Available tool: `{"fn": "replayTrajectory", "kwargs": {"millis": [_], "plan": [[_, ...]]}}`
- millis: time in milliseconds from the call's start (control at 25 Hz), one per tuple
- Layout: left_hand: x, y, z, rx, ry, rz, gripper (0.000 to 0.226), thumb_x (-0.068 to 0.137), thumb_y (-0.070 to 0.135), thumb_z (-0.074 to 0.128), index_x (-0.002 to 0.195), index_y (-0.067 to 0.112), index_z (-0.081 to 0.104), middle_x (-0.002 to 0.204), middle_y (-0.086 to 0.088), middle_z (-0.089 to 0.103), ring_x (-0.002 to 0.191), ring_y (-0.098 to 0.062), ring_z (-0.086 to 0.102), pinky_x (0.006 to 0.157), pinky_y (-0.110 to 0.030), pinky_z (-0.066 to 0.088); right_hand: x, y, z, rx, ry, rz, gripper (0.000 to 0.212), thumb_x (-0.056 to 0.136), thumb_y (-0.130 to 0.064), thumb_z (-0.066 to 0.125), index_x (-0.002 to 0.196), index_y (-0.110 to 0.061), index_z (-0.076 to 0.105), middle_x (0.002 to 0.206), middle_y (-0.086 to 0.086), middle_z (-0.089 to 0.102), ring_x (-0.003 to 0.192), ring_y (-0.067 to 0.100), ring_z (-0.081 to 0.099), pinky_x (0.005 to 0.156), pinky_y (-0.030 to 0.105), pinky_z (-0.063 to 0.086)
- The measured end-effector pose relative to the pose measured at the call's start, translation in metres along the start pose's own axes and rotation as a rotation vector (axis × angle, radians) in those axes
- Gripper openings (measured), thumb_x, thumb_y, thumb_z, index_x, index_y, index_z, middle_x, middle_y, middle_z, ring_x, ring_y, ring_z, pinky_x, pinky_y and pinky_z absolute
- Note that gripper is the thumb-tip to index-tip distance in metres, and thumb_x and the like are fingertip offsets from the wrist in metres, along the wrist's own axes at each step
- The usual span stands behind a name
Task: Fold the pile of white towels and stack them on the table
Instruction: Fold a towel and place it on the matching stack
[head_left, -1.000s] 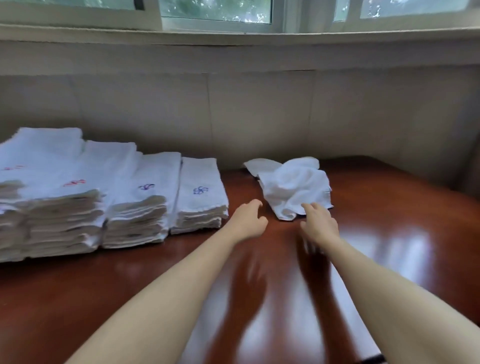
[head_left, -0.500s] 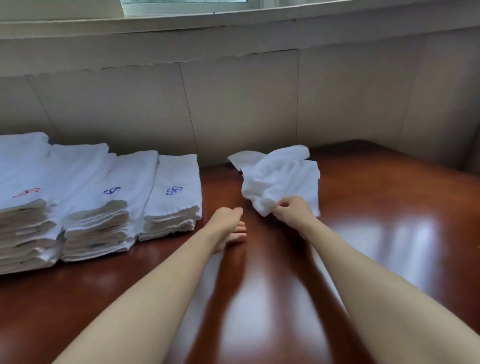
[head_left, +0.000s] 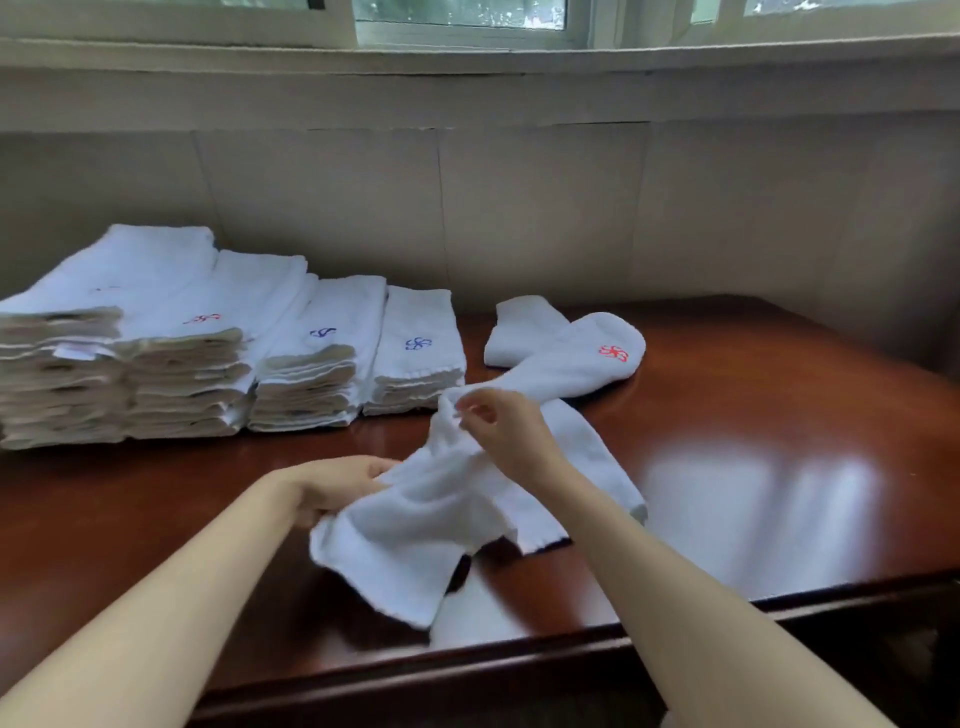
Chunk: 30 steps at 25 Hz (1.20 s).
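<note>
Head view: both hands (head_left: 415, 467) grip a towel (head_left: 447, 514) (unfolded, white).

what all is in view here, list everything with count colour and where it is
folded towel stacks: four visible, white with red or blue embroidered marks on top, side by side at the left back of the table
loose towel: one, white with a red mark at its far end, stretched from the table's middle toward the near edge, held by both hands
table: one, glossy dark red-brown wood, fills the foreground
wall: pale panelled, behind the table
window: along the top edge, white frame
left hand: grips the towel's left edge
right hand: pinches a raised towel corner
</note>
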<state>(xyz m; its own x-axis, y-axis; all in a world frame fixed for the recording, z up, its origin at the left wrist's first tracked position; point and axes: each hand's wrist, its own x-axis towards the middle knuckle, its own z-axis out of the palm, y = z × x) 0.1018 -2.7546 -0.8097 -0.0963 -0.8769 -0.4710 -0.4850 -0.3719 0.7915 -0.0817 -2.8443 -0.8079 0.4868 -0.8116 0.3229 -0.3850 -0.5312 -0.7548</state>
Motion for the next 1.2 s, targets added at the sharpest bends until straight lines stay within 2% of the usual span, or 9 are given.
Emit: {"fn": "replayTrajectory", "kwargs": {"millis": [120,200,320,480,600,760,800,960,1200], "plan": [[-0.038,-0.029,-0.022,0.104,0.005,-0.096,0.023,0.085,0.016,0.068,0.106,0.026,0.068,0.105,-0.001,0.072,0.096,-0.018,0.069,0.081,-0.036,0.055,-0.005,-0.001,0.033,-0.501,-0.194,-0.141,0.053,0.088,-0.02,0.057,0.14,-0.026,0.043,0.139,0.001,0.045,0.13,0.022,0.037,0.102,0.038,0.036],[-0.053,-0.049,-0.035,0.09,0.2,-0.134,0.029,0.079,0.016,0.073,0.106,0.025,0.067,0.102,-0.003,0.072,0.093,-0.022,0.069,0.079,-0.038,0.057,-0.008,-0.006,0.053,-0.603,-0.261,-0.198,0.059,0.089,-0.029,0.056,0.144,-0.03,0.032,0.142,-0.001,0.037,0.134,0.02,0.03,0.099,0.037,0.03],[-0.056,-0.071,-0.046,0.322,0.6,-0.18,0.022,0.072,0.019,0.067,0.093,0.013,0.063,0.094,-0.008,0.067,0.08,-0.021,0.061,0.066,-0.028,0.048,-0.001,-0.019,0.077,-0.663,-0.084,-0.187,0.062,0.089,-0.036,0.058,0.143,-0.026,0.03,0.13,0.003,0.046,0.122,0.025,0.041,0.09,0.037,0.033],[-0.05,-0.079,-0.042,0.736,1.019,-0.31,0.02,0.089,0.019,0.055,0.109,0.019,0.054,0.109,-0.007,0.054,0.104,-0.031,0.054,0.077,-0.035,0.039,0.008,-0.026,0.101,-0.747,0.05,-0.194,0.025,0.082,-0.028,0.063,0.103,-0.013,0.06,0.104,0.009,0.054,0.102,0.033,0.051,0.076,0.037,0.032],[-0.05,-0.076,-0.029,1.088,1.3,-0.129,0.025,0.078,0.007,0.066,0.102,0.01,0.061,0.099,-0.018,0.055,0.091,-0.036,0.054,0.076,-0.043,0.043,0.014,-0.025,0.113,-0.709,0.106,-0.226,0.017,0.07,-0.018,0.068,0.083,-0.012,0.059,0.092,0.011,0.056,0.09,0.034,0.055,0.072,0.037,0.033],[-0.051,-0.053,0.021,0.786,0.606,-0.159,0.053,0.084,0.06,0.052,0.116,0.017,0.051,0.12,-0.005,0.046,0.116,-0.026,0.042,0.094,-0.038,0.041,0.025,-0.029,0.113,-0.693,-0.002,-0.102,0.021,0.088,-0.023,0.049,0.106,-0.012,0.045,0.107,0.009,0.06,0.101,0.03,0.055,0.073,0.036,0.025],[-0.052,-0.05,0.029,0.813,0.555,-0.173,0.054,0.085,0.061,0.05,0.117,0.018,0.049,0.122,-0.003,0.043,0.118,-0.025,0.039,0.094,-0.037,0.04,0.028,-0.029,0.111,-0.675,0.016,-0.1,0.021,0.09,-0.026,0.049,0.104,-0.012,0.043,0.106,0.01,0.061,0.1,0.031,0.056,0.073,0.036,0.027],[-0.064,-0.059,0.016,0.927,0.672,-0.162,0.026,0.091,0.027,0.051,0.11,0.011,0.051,0.119,-0.007,0.048,0.116,-0.027,0.045,0.074,-0.033,0.036,0.025,-0.04,0.102,-0.465,-0.086,0.032,0.031,0.095,-0.042,0.047,0.1,-0.013,0.039,0.106,0.01,0.059,0.1,0.033,0.056,0.069,0.035,0.032],[-0.119,-0.129,-0.084,1.046,0.986,-0.651,0.033,0.092,0.004,0.044,0.122,0.013,0.054,0.121,-0.013,0.05,0.116,-0.032,0.048,0.093,-0.037,0.042,0.02,-0.043,0.113,-0.545,-0.249,-0.094,0.043,0.087,-0.033,0.058,0.125,-0.02,0.042,0.121,0.004,0.057,0.116,0.028,0.049,0.086,0.038,0.035]]}}
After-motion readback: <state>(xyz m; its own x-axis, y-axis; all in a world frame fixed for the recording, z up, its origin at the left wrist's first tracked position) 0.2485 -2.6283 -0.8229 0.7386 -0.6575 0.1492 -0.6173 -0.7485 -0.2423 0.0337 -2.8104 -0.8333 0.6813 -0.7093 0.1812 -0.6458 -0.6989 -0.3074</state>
